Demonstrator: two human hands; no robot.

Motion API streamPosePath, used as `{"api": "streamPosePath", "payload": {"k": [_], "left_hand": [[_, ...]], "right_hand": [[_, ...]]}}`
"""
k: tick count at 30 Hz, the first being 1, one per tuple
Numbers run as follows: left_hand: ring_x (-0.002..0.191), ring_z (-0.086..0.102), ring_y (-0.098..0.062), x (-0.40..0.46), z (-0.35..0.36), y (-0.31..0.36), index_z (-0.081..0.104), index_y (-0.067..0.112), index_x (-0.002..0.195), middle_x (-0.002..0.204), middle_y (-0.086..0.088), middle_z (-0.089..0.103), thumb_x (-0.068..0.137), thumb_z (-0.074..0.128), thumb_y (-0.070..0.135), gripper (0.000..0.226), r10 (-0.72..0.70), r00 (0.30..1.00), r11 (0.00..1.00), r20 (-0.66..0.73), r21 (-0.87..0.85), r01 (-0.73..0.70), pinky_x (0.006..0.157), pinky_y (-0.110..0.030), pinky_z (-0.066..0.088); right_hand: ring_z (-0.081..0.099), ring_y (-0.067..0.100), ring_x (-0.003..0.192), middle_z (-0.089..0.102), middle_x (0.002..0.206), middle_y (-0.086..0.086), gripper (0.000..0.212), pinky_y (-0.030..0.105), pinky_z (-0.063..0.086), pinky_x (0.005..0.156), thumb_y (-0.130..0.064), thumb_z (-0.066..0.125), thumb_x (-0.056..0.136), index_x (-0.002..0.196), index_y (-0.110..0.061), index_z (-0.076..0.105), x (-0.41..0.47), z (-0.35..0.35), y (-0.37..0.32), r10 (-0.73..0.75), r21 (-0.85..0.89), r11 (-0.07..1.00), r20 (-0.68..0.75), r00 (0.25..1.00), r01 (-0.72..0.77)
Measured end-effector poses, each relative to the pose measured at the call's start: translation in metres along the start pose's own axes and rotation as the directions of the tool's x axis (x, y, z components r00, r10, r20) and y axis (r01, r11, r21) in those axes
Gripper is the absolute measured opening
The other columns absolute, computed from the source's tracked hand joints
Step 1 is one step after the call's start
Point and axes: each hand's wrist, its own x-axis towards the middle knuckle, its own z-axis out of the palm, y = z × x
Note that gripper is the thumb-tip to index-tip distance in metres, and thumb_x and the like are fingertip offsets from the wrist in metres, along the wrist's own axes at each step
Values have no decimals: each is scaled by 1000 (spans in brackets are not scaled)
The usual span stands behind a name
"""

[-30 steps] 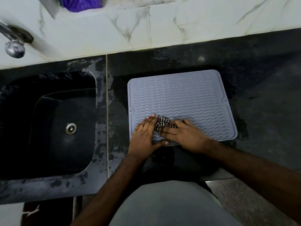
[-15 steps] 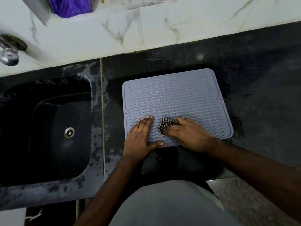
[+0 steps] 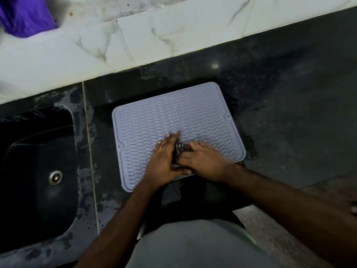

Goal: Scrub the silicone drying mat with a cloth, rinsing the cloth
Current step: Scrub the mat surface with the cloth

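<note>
A grey silicone drying mat with wavy ridges lies flat on the black countertop, right of the sink. My left hand presses flat on the mat's near half, fingers straight and pointing away from me. My right hand sits just to its right with fingers curled round a small black-and-white checked cloth, which is bunched between the two hands on the mat. Most of the cloth is hidden under my fingers.
A black sink with a metal drain is set into the wet counter at the left. White marble tiles back the counter. A purple object sits at the top left. Dark counter stretches to the right.
Both hands have shifted rightwards and farther onto the mat, and have closed together again with the cloth between them. The camera view has swung left, so the tap is out of sight.
</note>
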Motion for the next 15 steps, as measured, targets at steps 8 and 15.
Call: {"api": "streamPosePath", "payload": {"k": [8, 15], "left_hand": [[157, 4, -16, 5, -4, 2, 5, 30, 162, 169, 6, 13, 66, 70, 82, 127, -43, 997, 995, 65, 94, 37, 127, -46, 10], [153, -22, -16, 24, -8, 29, -10, 44, 158, 165, 16, -24, 68, 88, 49, 133, -160, 958, 956, 237, 280, 90, 125, -54, -2]], "right_hand": [[52, 26, 103, 64, 102, -13, 23, 40, 45, 84, -20, 62, 87, 107, -31, 59, -26, -4, 30, 32, -95, 995, -90, 995, -40], [51, 26, 106, 63, 112, -15, 33, 40, 44, 87, -18, 54, 88, 117, -34, 53, -54, -7, 55, 72, -89, 993, -60, 996, -77]]}}
